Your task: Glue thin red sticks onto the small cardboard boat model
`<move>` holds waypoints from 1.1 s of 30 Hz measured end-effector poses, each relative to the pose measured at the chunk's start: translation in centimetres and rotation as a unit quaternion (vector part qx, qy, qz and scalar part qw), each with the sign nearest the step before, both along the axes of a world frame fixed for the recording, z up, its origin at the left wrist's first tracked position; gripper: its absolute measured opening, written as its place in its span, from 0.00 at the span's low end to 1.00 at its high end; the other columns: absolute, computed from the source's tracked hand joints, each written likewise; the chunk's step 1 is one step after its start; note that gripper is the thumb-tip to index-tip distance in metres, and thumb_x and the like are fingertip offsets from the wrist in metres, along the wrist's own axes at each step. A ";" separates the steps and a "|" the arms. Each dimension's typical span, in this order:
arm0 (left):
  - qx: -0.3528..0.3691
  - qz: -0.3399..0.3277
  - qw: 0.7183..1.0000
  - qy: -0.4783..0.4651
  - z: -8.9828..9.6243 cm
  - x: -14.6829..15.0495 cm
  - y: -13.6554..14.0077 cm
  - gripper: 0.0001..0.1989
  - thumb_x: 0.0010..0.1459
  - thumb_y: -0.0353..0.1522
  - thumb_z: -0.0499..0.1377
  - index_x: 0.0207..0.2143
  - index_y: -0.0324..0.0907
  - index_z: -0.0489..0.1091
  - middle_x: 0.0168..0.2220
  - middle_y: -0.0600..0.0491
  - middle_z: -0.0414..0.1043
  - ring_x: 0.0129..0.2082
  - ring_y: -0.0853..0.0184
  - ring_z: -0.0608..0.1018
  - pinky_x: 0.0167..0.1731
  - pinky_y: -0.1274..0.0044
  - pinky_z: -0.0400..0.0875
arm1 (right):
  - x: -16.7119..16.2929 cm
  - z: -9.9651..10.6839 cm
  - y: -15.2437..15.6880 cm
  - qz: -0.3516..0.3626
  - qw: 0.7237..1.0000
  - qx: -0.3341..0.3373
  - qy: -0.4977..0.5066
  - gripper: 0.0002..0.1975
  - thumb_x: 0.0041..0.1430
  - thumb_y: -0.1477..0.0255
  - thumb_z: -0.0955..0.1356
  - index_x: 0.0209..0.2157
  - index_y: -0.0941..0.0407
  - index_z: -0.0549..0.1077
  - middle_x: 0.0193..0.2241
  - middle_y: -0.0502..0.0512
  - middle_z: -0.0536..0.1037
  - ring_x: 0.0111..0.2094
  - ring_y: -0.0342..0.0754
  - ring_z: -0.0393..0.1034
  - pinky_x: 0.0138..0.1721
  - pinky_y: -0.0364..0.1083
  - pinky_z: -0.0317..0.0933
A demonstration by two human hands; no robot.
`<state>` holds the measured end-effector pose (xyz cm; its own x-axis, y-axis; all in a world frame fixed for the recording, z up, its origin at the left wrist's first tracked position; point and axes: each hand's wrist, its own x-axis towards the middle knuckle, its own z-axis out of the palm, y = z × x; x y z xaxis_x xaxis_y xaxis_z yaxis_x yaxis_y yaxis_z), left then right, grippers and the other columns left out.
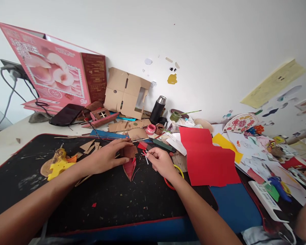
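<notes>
In the head view, my left hand [112, 154], half open, curves over the small red boat [129, 169] on the black mat [117, 207]; whether it grips, I cannot tell; my right hand [161, 162], nearly closed, pinches thin strips [146, 159] just beside the boat

Left hand [107, 156]: bare, with slim fingers [123, 144] and thumb [121, 161] beside them. Left forearm [49, 193]: bare, behind the fingers, slender at the wrist [88, 167], broadening away from them. Right hand [163, 162]: bare, slim-fingered. Right forearm [199, 208]: bare, behind its fingers, likewise broadening towards the lower edge of view.
</notes>
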<state>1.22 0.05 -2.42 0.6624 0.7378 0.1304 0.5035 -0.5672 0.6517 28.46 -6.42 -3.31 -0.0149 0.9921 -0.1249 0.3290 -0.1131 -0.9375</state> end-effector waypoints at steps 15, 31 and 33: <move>-0.029 0.036 0.996 -0.078 4.2 2.1 -4.0 0.15 0.67 0.47 0.59 0.42 0.49 0.81 0.46 0.51 0.83 0.48 0.56 0.80 0.51 0.67 0.75 | -4.7 1.8 -2.0 0.020 0.959 -0.001 0.281 0.17 0.57 0.58 0.76 0.34 0.55 0.71 0.13 0.34 0.58 0.12 0.36 0.47 0.14 0.39 0.43; -0.105 0.083 0.984 -0.117 5.3 2.0 -4.5 0.18 0.67 0.49 0.56 0.39 0.46 0.74 0.36 0.55 0.80 0.36 0.61 0.79 0.39 0.73 0.72 | -4.7 1.3 -2.0 0.033 0.964 0.036 0.263 0.21 0.60 0.52 0.75 0.37 0.55 0.71 0.15 0.36 0.62 0.13 0.37 0.50 0.14 0.39 0.48; -0.121 0.075 0.984 -0.105 5.3 1.9 -4.6 0.18 0.67 0.50 0.56 0.39 0.46 0.74 0.35 0.55 0.80 0.35 0.61 0.79 0.38 0.73 0.72 | -4.3 1.4 -2.0 0.027 0.966 0.041 0.252 0.21 0.61 0.51 0.75 0.38 0.55 0.71 0.15 0.36 0.62 0.13 0.37 0.51 0.14 0.39 0.48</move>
<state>3.15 -4.57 2.89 0.5201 0.8520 0.0609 0.4094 -0.3112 0.8576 24.12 -8.44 -1.92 -0.1053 0.9944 -0.0099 -0.1685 -0.0276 -0.9853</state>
